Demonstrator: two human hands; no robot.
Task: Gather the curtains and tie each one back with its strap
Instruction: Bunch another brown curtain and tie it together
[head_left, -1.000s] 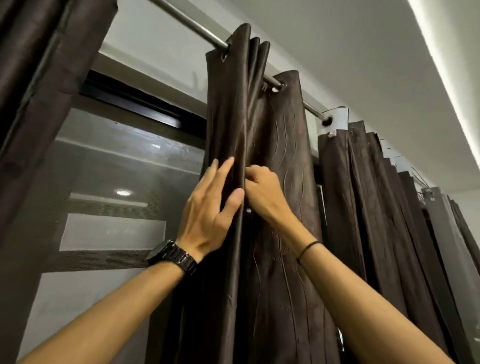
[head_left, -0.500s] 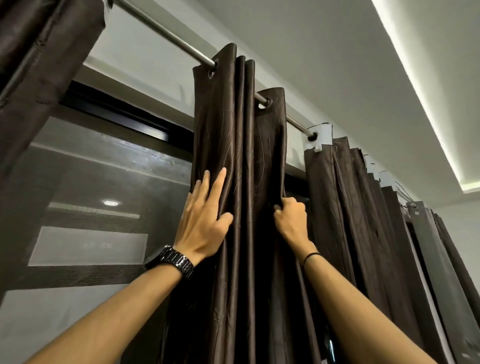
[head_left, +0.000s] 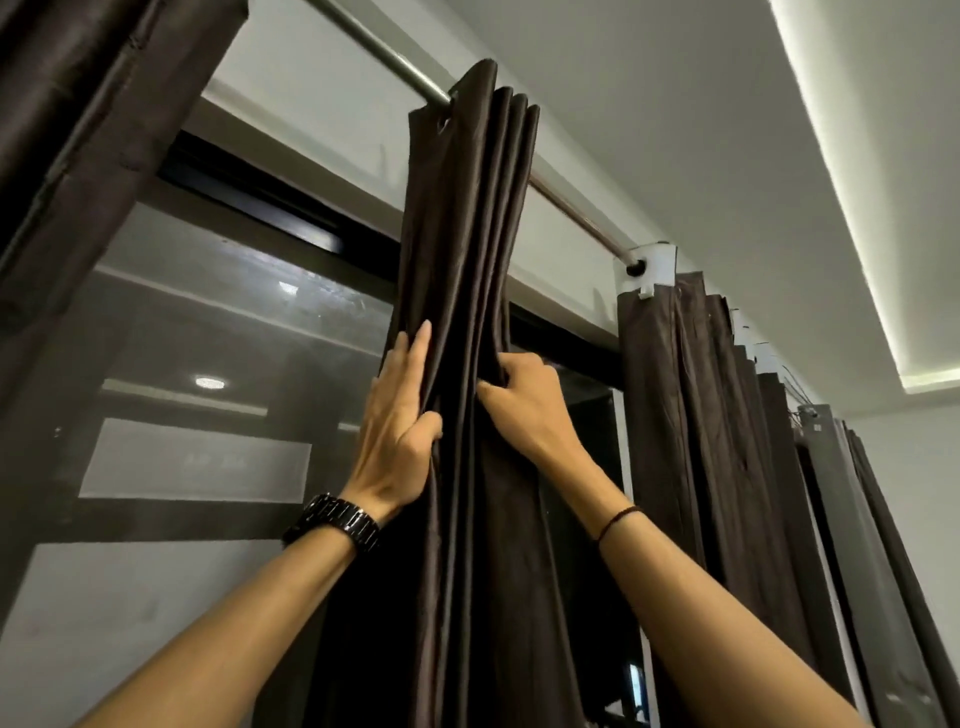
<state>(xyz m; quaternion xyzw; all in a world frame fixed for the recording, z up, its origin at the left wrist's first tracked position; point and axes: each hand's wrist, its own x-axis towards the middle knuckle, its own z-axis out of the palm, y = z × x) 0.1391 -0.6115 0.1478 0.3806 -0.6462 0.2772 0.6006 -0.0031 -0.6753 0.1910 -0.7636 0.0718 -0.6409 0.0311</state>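
Observation:
A dark brown curtain (head_left: 467, 218) hangs from a metal rod (head_left: 379, 47) by eyelets, its folds bunched tightly together in the middle of the view. My left hand (head_left: 400, 431) presses flat against the left side of the bunch, fingers straight up and thumb hooked into a fold. My right hand (head_left: 524, 400) grips the right edge of the folds from the other side, fingers curled into the cloth. No strap is in view.
Another dark curtain (head_left: 78, 130) hangs at the upper left. More brown curtains (head_left: 691, 415) hang at the right past a white rod bracket (head_left: 647, 267). A glass window (head_left: 208, 364) with a dark frame lies behind. The lit ceiling strip (head_left: 841, 171) runs at the upper right.
The rightmost fold has been pushed left along the rod, so the curtain now forms one tight bunch. My right hand followed it leftward, close to my left hand.

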